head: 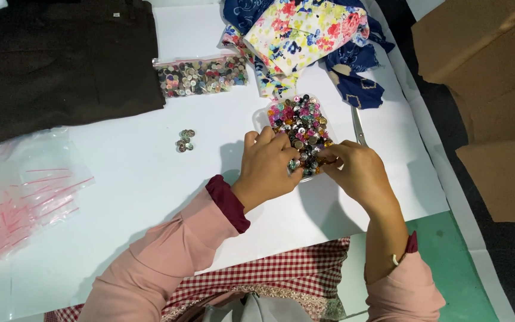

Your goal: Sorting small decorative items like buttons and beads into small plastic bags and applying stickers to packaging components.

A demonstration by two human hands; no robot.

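Observation:
A clear plastic tray (261, 117) heaped with several mixed coloured buttons (303, 122) sits on the white table (150, 179). My left hand (267, 165) rests at the tray's near edge with its fingers bent into the buttons. My right hand (356, 169) is at the tray's near right corner, fingertips pinched among the buttons; what it pinches is hidden. A small cluster of metallic buttons (185, 141) lies apart on the table to the left of my hands.
A clear zip bag of buttons (201, 76) lies behind. Dark brown cloth (61, 59) covers the back left, floral and blue fabrics (311, 36) the back. Empty plastic bags (16, 191) lie left. Scissors (359, 126) lie right of the tray. Cardboard boxes (496, 89) stand right.

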